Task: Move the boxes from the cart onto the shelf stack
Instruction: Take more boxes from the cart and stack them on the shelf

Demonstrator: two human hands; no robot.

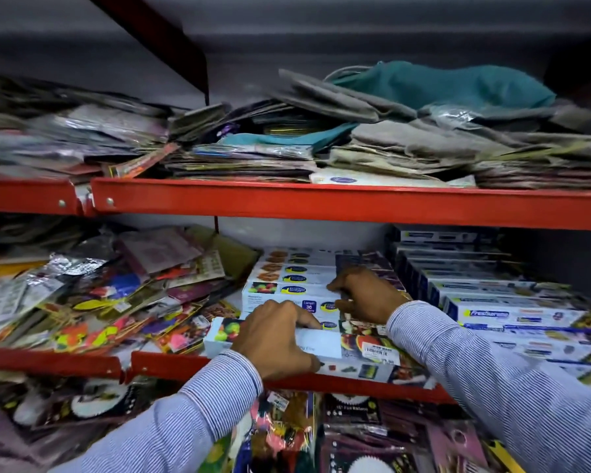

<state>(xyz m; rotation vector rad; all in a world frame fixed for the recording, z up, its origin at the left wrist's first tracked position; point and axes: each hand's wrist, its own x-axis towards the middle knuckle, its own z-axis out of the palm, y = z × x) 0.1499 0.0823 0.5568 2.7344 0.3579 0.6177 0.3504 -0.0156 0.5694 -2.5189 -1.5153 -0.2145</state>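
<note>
Nearest, the left hand (273,339) curls over a long white box (307,343) lying at the front edge of the red shelf (321,378), fingers bent down onto its top. Just behind, the right hand (365,295) spreads loosely open, fingertips touching the stacked boxes (287,279) farther back.

Shelf rails (321,199): painted red metal, smooth, slight sheen. Boxes (287,290): printed cardboard, glossy; packets (93,302): shiny plastic film and foil. Folded cloths (406,138): matt grey and teal fabric; sleeves (492,370): finely striped woven cloth.
</note>
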